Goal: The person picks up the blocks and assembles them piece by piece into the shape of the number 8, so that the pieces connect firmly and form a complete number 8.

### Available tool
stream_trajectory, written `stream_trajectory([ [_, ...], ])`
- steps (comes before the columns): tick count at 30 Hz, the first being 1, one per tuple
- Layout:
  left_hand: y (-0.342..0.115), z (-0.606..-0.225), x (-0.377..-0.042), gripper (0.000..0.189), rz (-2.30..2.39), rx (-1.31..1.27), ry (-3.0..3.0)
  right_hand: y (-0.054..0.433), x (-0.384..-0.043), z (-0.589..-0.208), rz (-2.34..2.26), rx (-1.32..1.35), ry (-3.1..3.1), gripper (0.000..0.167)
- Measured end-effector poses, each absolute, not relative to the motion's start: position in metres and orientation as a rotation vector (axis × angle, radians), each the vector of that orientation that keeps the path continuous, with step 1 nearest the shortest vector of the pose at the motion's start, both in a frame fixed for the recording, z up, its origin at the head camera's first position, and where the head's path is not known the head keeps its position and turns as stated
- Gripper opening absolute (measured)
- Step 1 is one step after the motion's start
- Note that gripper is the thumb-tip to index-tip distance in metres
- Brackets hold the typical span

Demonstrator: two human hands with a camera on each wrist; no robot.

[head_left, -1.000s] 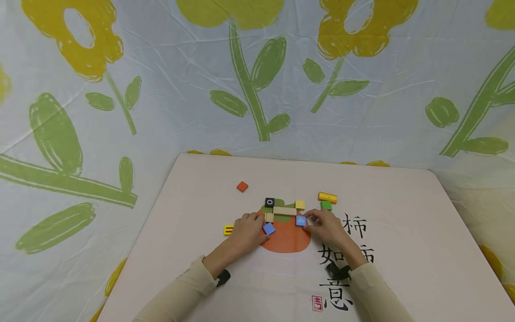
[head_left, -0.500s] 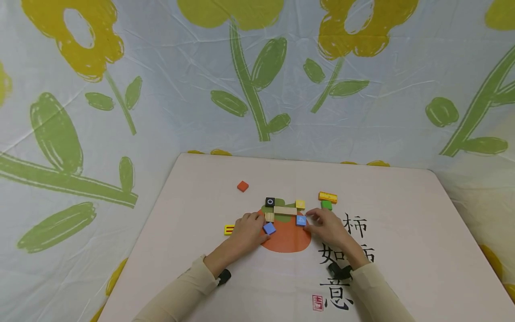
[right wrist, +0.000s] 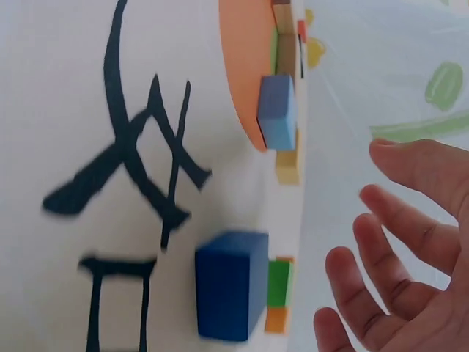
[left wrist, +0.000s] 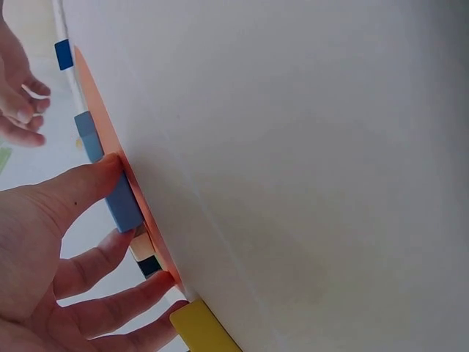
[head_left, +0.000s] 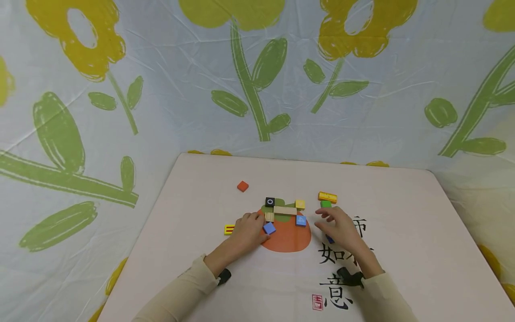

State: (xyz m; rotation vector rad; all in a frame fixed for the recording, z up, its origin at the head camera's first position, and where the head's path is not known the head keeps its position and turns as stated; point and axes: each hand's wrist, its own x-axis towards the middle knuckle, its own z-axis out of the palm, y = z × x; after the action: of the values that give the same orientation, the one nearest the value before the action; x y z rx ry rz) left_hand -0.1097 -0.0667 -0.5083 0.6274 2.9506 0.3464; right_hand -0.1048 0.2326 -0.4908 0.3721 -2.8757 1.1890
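Note:
My left hand [head_left: 247, 230] pinches a blue block [head_left: 269, 228] between thumb and forefinger at the left part of an orange persimmon print [head_left: 286, 241]. In the left wrist view its other fingertips reach down close to a yellow block [left wrist: 204, 326]. My right hand [head_left: 339, 228] holds nothing, its fingers spread and slightly bent, right of a light blue block [head_left: 301, 220] marked with a 4. Partly under that hand stands a dark blue block [right wrist: 231, 286]. A plain wooden strip [head_left: 285, 210] lies between the two blue blocks, with a small striped wooden block [head_left: 269, 217] at its left end.
Behind the strip sit a black block [head_left: 270, 202] with a white ring and a pale yellow block [head_left: 300, 204]. A green block [head_left: 326, 204] and an orange-yellow bar [head_left: 327, 197] lie at back right. A red block [head_left: 242, 186] lies farther back left.
My right hand has come away from the light blue block and moved right, leaving it on the print; the dark blue block now shows under it. My left hand has stayed in place.

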Motion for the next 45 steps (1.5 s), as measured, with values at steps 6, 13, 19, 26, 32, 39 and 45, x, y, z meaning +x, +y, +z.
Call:
stream_trajectory([
  [6, -0.067, -0.507, -0.11, 0.047, 0.348, 0.638, 2.947, 0.248, -0.095, -0.49, 1.194, 0.326, -2.838, 0.034],
  [13, -0.067, -0.508, -0.11, 0.048, 0.356, 0.647, 2.936, 0.265, -0.086, -0.492, 1.193, 0.281, -2.863, 0.035],
  [19, -0.067, -0.507, -0.11, 0.047, 0.357, 0.648, 2.94, 0.278, -0.082, -0.497, 1.162, 0.301, -2.893, 0.034],
  [26, -0.066, -0.505, -0.109, 0.049, 0.35, 0.635, 2.938, 0.29, -0.082, -0.502, 1.247, 0.351, -2.973, 0.036],
  [32, -0.066, -0.504, -0.109, 0.046, 0.366, 0.639, 2.938, 0.294, -0.084, -0.507, 1.288, 0.377, -3.044, 0.041],
  [39, -0.067, -0.506, -0.11, 0.044, 0.381, 0.634, 2.93, 0.295, -0.086, -0.512, 1.258, 0.425, -3.043, 0.039],
  [45, -0.067, -0.506, -0.111, 0.045, 0.365, 0.639, 2.935, 0.293, -0.086, -0.513, 1.232, 0.421, -3.04, 0.037],
])
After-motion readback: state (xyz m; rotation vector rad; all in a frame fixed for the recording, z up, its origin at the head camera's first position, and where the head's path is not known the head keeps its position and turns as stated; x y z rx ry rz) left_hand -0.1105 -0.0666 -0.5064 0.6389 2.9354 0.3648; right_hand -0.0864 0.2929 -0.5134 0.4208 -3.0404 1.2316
